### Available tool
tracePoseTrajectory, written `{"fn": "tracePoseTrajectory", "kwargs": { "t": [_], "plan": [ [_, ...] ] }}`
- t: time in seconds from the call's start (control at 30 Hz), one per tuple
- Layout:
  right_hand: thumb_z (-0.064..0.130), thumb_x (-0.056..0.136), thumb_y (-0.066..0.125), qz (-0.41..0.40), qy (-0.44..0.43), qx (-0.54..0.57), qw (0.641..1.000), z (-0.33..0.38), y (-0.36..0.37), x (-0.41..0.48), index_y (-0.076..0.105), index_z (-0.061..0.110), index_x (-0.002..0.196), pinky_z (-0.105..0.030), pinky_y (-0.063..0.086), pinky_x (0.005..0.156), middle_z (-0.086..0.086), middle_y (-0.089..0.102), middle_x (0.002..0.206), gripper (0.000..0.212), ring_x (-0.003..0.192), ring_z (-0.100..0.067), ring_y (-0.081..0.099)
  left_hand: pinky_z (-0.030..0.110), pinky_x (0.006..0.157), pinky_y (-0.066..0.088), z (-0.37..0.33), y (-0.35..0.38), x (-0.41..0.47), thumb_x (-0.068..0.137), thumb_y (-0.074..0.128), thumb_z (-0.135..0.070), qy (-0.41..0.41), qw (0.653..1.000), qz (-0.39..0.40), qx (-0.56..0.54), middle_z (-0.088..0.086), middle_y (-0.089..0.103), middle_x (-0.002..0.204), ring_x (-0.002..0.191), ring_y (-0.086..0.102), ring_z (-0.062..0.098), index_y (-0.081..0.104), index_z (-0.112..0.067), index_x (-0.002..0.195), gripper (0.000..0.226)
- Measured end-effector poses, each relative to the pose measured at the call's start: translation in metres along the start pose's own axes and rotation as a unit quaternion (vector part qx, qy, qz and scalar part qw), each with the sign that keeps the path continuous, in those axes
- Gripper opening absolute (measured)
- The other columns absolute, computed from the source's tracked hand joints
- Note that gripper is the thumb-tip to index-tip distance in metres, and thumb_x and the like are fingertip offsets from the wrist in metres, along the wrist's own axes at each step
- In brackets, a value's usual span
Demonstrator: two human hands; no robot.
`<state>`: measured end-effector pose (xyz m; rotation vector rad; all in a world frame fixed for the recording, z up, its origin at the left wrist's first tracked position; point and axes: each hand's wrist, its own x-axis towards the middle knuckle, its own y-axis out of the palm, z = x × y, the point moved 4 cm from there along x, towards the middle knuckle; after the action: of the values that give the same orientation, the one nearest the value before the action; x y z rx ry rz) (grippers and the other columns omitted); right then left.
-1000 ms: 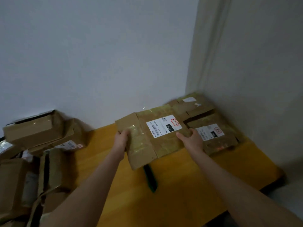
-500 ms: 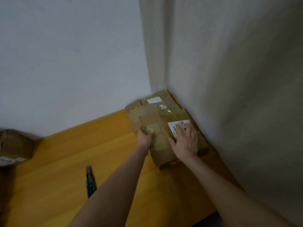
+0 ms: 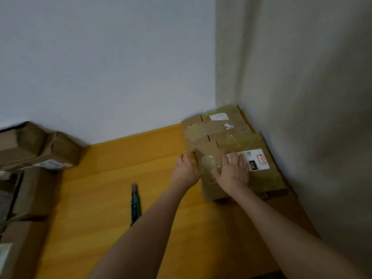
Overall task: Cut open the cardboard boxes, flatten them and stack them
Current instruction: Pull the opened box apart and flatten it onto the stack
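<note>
Knife (image 3: 134,202) lies idle on the bench (image 3: 96,208) near you. Past it, your left hand (image 3: 186,170) sets straight, closed-up fingers against the left edge of the flat box (image 3: 263,179), while your right hand (image 3: 234,172) presses on top with fingers spread. That box sits on the stack (image 3: 217,129) in the corner by the walls, so this one looks nearly done; left to do, I'd judge: the uncut boxes (image 3: 58,148) piled far left.

The left forearm (image 3: 141,228) and the right forearm (image 3: 281,224) are shown bare along the whole length that is seen. The left hand (image 3: 186,168) and the right hand (image 3: 234,172) are likewise uncovered. Finer detail is lost to blur.
</note>
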<state>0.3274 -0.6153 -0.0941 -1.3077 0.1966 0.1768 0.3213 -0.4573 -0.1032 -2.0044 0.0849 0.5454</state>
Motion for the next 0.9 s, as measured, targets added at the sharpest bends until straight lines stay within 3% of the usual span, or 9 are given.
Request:
{"fn": "tracePoseTrajectory", "kwargs": {
  "t": [0.2,0.4,0.6,0.9],
  "plan": [
    [0.05,0.094,0.047,0.003,-0.071,0.001,0.997,0.1,0.006,-0.013,0.023,0.025,0.149,-0.047,0.011,0.118,-0.009,0.007,0.158,0.065,0.147,-0.033,0.002,0.038,0.097,0.046,0.076,-0.053,-0.025,0.093,0.061,-0.032,-0.021,0.997,-0.049,0.049,0.008,0.006,0.159,0.139,0.033,0.03,0.005,-0.012,0.154,0.085],
    [0.044,0.096,0.046,0.007,-0.128,0.009,0.992,0.231,0.037,-0.042,0.03,0.022,0.145,-0.043,0.014,0.117,-0.01,0.012,0.157,0.056,0.146,-0.032,0.006,0.04,0.104,0.041,0.197,-0.113,-0.052,0.093,0.061,-0.029,-0.049,0.995,-0.086,0.014,0.01,0.009,0.158,0.141,0.029,0.029,0.01,-0.011,0.154,0.081],
    [0.041,0.096,0.049,0.025,-0.149,0.014,0.988,0.362,0.096,-0.09,0.029,0.022,0.145,-0.042,0.024,0.115,-0.009,0.016,0.155,0.057,0.145,-0.03,0.008,0.041,0.105,0.04,0.326,-0.164,-0.079,0.093,0.059,-0.028,-0.018,0.994,-0.104,0.001,0.01,0.016,0.157,0.139,0.032,0.03,0.019,-0.013,0.152,0.073],
    [0.037,0.093,0.055,0.067,-0.182,0.043,0.98,0.511,0.146,-0.158,0.031,0.02,0.145,-0.038,0.032,0.111,-0.01,0.023,0.149,0.06,0.14,-0.027,0.02,0.037,0.093,0.052,0.471,-0.246,-0.112,0.091,0.058,-0.023,-0.039,0.978,-0.199,0.04,0.009,0.039,0.141,0.124,0.045,0.025,0.04,-0.017,0.14,0.052]
  ]
}}
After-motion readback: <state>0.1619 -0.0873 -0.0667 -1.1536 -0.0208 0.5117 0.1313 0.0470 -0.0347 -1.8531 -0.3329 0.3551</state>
